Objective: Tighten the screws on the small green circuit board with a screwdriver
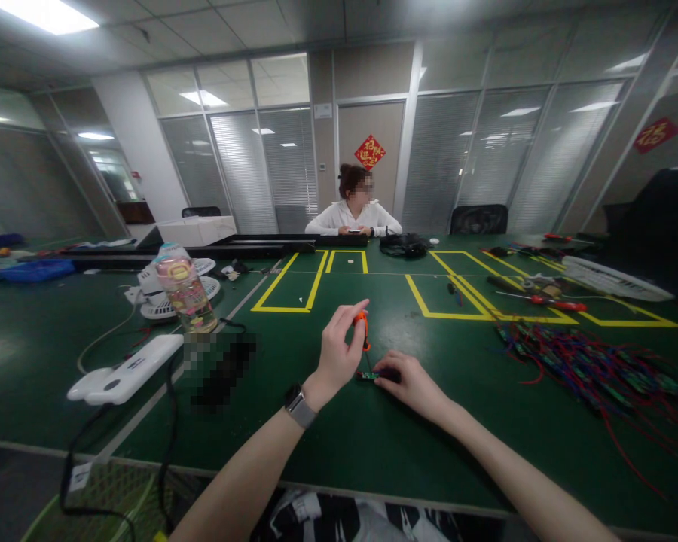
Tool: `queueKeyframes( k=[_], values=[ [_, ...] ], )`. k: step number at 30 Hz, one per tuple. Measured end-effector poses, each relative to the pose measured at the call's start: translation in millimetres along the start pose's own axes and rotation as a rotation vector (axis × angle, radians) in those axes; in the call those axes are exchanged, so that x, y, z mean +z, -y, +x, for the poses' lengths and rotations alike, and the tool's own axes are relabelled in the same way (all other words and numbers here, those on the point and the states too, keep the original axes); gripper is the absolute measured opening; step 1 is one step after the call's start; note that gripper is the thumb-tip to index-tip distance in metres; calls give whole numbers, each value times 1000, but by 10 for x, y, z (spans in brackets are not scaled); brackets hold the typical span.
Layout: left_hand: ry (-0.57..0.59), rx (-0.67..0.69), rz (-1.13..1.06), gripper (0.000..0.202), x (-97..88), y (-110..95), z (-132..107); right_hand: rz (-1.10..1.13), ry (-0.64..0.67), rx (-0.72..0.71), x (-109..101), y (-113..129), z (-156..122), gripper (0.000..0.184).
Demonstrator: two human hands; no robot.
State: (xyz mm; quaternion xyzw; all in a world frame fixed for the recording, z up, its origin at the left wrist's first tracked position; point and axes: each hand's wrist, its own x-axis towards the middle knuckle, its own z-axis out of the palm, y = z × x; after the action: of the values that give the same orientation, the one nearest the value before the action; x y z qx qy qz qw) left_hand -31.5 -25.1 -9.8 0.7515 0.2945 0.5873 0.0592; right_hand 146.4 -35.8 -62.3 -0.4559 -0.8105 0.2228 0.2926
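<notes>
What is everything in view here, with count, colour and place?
table: 1, green, spanning the scene
circuit board: 1, green, on the table, centre
held screwdriver: 1, orange handle, above the circuit board
wired boards: uncountable pile, green, red and blue, right
loose screwdriver: 1, red handle, behind that pile
tape outlines: several, yellow, on the tabletop
bottle: 1, clear with pinkish top, left
white device: 1, white, near left
box: 1, white, far left
cable bundle: 1, black, far side
basket: 1, green, lower left
red signs: 2, red, back and far right
co-worker: 1, white top, seated across
watch: 1, grey, left wrist
left hand: 1, bare, on the held screwdriver
right hand: 1, bare, at the board's right end
</notes>
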Motion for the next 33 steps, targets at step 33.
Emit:
queueKeyframes(
  k=[33],
  values=[
    [-42, -10, 118, 25, 34, 14, -23, 20, -18, 27, -5, 34, -3, 10]
  ],
)
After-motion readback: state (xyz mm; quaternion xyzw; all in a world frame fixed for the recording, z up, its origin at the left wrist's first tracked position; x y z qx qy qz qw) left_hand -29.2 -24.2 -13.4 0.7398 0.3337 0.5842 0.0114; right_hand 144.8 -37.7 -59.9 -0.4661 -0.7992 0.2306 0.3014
